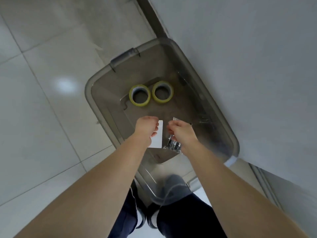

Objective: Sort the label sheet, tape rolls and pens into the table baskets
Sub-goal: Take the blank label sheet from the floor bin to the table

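I look down into a grey translucent storage bin (96, 79) on the floor. Two yellow-edged tape rolls (139, 95) (162, 92) lie flat side by side on its bottom. My left hand (146, 127) pinches a white label sheet (157, 138) by its left edge. My right hand (181, 133) grips a clear packet of dark pens (172, 145), which hangs below the fingers. Both hands are inside the bin, just nearer to me than the rolls.
The bin stands against a pale wall (248, 66) on the right. Light floor tiles (42, 100) spread to the left. My legs in dark trousers (180, 220) and my shoes stand at the bin's near end. No baskets or table are in view.
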Tool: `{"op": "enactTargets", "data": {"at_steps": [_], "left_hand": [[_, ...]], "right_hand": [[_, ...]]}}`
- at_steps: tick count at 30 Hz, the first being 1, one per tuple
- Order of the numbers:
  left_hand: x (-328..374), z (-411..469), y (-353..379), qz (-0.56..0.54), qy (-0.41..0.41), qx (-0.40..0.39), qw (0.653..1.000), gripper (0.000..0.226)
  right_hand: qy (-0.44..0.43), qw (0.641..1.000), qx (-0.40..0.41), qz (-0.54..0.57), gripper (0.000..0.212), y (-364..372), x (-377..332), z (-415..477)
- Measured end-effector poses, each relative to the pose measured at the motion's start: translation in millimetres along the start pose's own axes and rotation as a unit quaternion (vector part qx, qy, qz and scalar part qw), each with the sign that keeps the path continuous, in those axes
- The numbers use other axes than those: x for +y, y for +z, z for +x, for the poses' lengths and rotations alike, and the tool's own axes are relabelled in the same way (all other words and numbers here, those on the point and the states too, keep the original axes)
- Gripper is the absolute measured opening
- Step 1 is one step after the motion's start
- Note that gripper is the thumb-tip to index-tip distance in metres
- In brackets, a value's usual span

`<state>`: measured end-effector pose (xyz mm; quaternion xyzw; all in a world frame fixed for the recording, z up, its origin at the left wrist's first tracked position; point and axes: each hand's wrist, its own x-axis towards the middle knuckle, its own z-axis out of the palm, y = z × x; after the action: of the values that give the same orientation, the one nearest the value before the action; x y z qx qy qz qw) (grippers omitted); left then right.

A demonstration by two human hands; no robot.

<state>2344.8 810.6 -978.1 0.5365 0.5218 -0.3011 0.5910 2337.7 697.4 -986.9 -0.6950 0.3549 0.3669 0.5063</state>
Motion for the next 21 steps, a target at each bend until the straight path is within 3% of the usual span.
{"op": "enactTargets", "data": {"at_steps": [4, 7, 11, 15, 21], "left_hand": [[-38, 67, 12, 0.011, -0.023, 0.059, 0.998, 0.017], [-66, 99, 18, -0.005, -0.046, 0.089, 0.995, 0.042], [-115, 176, 28, 0.065, -0.053, 0.141, 0.986, 0.067], [-100, 166, 28, 0.103, -0.065, 0.164, 0.979, 0.061], [-100, 174, 29, 0.114, -0.113, 0.156, 0.975, 0.057]], "right_hand": [[0.051, 0.999, -0.015, 0.003, 0.018, 20, 41, 57], [0.09, 0.996, -0.027, 0.011, 0.021, 32, 57, 82], [0.106, 0.994, -0.033, 0.018, 0.023, 48, 76, 116], [0.109, 0.993, -0.03, 0.025, 0.039, 64, 92, 135], [0.112, 0.993, -0.02, 0.018, 0.038, 64, 99, 147]]}}
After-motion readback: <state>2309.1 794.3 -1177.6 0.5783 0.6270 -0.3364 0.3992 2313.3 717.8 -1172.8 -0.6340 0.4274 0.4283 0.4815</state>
